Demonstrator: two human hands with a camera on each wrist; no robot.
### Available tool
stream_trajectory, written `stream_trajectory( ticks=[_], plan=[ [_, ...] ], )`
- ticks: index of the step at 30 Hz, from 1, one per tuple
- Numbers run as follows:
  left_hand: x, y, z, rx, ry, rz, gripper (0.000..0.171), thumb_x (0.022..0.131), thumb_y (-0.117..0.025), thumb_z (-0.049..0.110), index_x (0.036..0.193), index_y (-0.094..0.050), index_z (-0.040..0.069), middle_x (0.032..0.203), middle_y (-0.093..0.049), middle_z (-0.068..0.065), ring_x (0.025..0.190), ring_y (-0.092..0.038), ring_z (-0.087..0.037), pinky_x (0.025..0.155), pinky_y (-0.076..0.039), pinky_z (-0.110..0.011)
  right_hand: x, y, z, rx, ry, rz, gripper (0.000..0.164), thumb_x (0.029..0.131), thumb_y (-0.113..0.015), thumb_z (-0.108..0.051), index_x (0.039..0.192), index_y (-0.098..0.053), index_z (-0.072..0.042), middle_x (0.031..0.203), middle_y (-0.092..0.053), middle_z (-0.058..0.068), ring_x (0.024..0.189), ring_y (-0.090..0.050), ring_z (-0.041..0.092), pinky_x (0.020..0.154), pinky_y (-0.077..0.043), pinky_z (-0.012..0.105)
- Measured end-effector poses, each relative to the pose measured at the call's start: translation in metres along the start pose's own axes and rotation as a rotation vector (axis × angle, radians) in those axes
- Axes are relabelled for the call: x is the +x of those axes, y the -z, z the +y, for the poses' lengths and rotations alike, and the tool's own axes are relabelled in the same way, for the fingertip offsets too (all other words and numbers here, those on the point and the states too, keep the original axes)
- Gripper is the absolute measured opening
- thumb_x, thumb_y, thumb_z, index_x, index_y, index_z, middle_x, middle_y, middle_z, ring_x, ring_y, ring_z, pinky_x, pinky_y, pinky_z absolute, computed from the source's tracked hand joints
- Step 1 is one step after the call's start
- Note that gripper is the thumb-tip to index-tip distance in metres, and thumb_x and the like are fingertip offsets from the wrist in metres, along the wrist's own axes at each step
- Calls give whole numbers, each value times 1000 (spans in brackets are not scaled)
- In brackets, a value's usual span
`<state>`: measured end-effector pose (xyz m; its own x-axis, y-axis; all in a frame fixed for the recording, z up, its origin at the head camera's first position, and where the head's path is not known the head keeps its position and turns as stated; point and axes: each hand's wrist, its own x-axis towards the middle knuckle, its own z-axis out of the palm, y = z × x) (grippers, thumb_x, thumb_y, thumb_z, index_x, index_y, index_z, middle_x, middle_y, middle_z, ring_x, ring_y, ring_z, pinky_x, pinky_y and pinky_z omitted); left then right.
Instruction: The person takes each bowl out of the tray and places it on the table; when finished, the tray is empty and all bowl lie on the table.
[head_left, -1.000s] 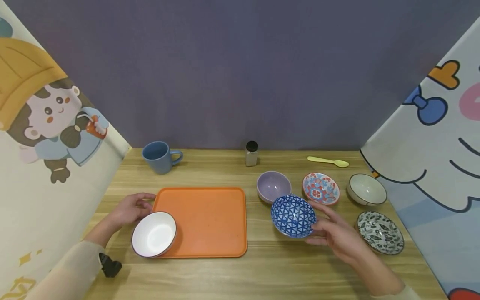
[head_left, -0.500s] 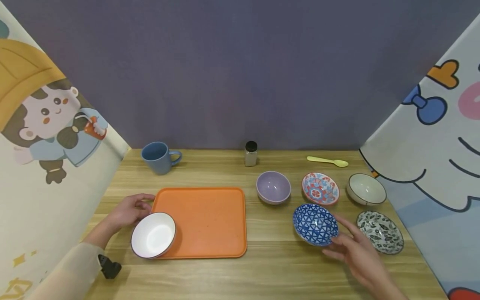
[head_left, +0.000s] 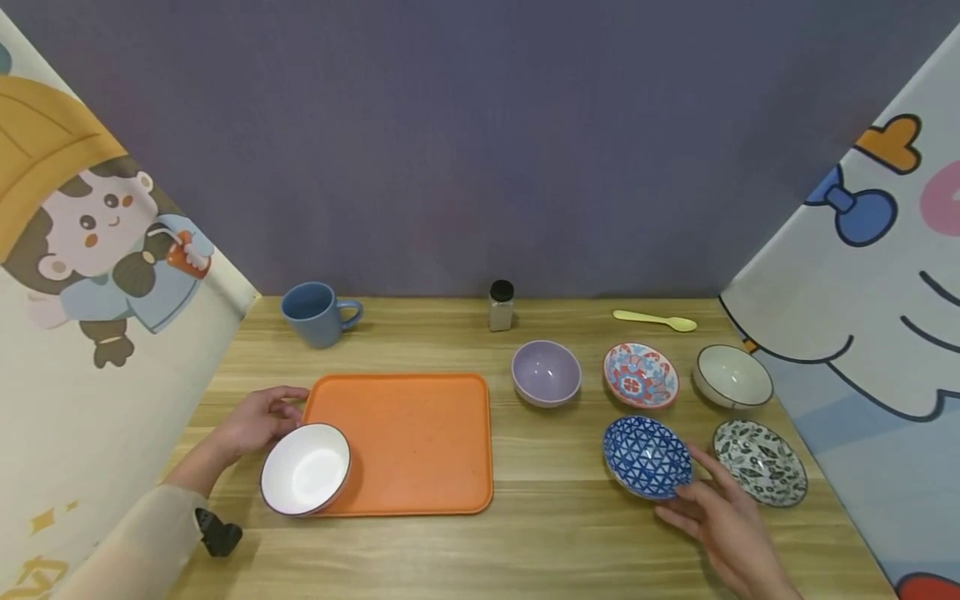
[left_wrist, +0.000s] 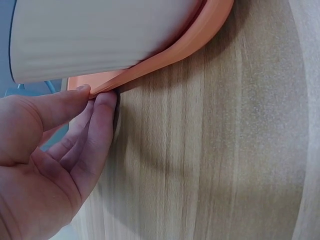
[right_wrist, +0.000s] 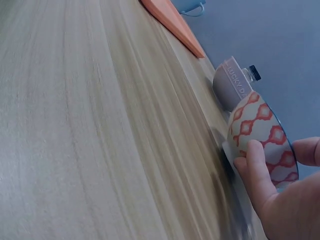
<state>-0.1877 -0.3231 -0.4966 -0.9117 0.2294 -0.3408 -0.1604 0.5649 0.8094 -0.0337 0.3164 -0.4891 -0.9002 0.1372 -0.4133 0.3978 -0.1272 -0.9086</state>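
My right hand (head_left: 726, 517) holds a bowl (head_left: 647, 457) by its right side; the inside is patterned in blue and white, and the right wrist view shows a red-and-white outside on the same bowl (right_wrist: 265, 135). Whether its base touches the table is hard to tell. At the left, my left hand (head_left: 258, 421) pinches the rim of an orange tray (head_left: 420, 442) between thumb and fingers, as the left wrist view shows on the tray edge (left_wrist: 165, 57). A white bowl (head_left: 306, 469) with a dark rim sits over the tray's near left corner.
Around the right hand stand a purple bowl (head_left: 547, 374), a red-and-blue patterned dish (head_left: 641, 376), a cream bowl (head_left: 733, 377) and a leaf-patterned dish (head_left: 761, 463). Farther back are a blue mug (head_left: 315, 315), a black-capped jar (head_left: 501, 306) and a yellow spoon (head_left: 655, 320).
My right hand has carried the blue-patterned bowl rightward and toward me, away from the purple bowl, and it now sits lower in the head view. The left hand stays at the tray.
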Motion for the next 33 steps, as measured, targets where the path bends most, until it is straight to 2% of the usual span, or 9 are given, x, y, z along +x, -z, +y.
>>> stream_trajectory(
  ticks=[4, 11, 14, 17, 19, 21, 23, 28, 33],
  plan=[
    [-1, -1, 0, 16, 8, 12, 51, 90, -56, -5, 139, -43, -2, 97, -62, -16, 74, -60, -22, 56, -51, -32, 1, 2, 1, 15, 6, -4, 73, 97, -47, -3, 156, -11, -23, 129, -41, 13, 102, -66, 24, 91, -51, 46],
    [1, 0, -1, 8, 17, 8, 51, 89, -55, -6, 139, -43, -2, 97, -62, -16, 75, -61, -22, 57, -52, -33, -1, 5, 6, 52, 22, -50, 75, 98, -51, -8, 157, -8, -24, 148, -17, 23, 109, -62, 15, 94, -49, 43],
    [1, 0, -2, 9, 13, 10, 51, 89, -56, -6, 139, -43, -2, 96, -62, -16, 75, -60, -22, 57, -52, -32, -3, 7, 8, 72, 35, -85, 80, 95, -57, -8, 156, -9, -28, 146, -26, 18, 112, -61, 13, 96, -48, 43],
    [2, 0, -2, 10, 9, 11, 51, 90, -56, -6, 139, -43, -2, 96, -62, -16, 75, -60, -22, 58, -52, -32, -3, 9, 11, 70, 41, -104, 86, 92, -60, -4, 156, -10, -31, 144, -28, 16, 110, -61, 11, 96, -47, 44],
    [2, 0, -2, 8, 10, 10, 51, 90, -56, -5, 139, -43, -2, 96, -62, -16, 75, -60, -22, 58, -52, -32, -2, 10, 12, 46, 36, -107, 88, 92, -61, -3, 156, -9, -33, 147, -25, 18, 109, -60, 8, 96, -47, 44],
    [2, 0, -2, 7, 11, 12, 51, 90, -56, -5, 139, -43, -2, 97, -61, -16, 76, -60, -22, 58, -52, -32, -2, 11, 12, 14, 33, -108, 90, 92, -62, -4, 156, -6, -33, 152, -11, 24, 108, -59, 5, 96, -48, 43],
    [1, 0, -2, 5, 13, 12, 51, 89, -56, -5, 139, -43, -1, 98, -61, -16, 76, -60, -22, 58, -52, -32, -2, 11, 12, -12, 34, -109, 92, 92, -62, -5, 156, -4, -34, 154, -6, 25, 108, -58, 3, 96, -48, 43],
    [0, 0, -2, 1, 16, 8, 52, 89, -56, -5, 139, -43, -1, 99, -61, -17, 76, -60, -22, 59, -52, -33, -3, 10, 11, -17, 27, -101, 95, 90, -64, -5, 156, -2, -34, 155, -4, 27, 106, -58, 4, 96, -48, 47],
    [1, 1, -2, 3, 17, 8, 52, 90, -56, -6, 140, -43, -1, 99, -61, -16, 77, -60, -23, 60, -53, -33, -4, 9, 9, -43, -13, -73, 95, 90, -65, -7, 156, -2, -33, 155, -9, 27, 106, -60, 9, 94, -49, 48]
  ],
)
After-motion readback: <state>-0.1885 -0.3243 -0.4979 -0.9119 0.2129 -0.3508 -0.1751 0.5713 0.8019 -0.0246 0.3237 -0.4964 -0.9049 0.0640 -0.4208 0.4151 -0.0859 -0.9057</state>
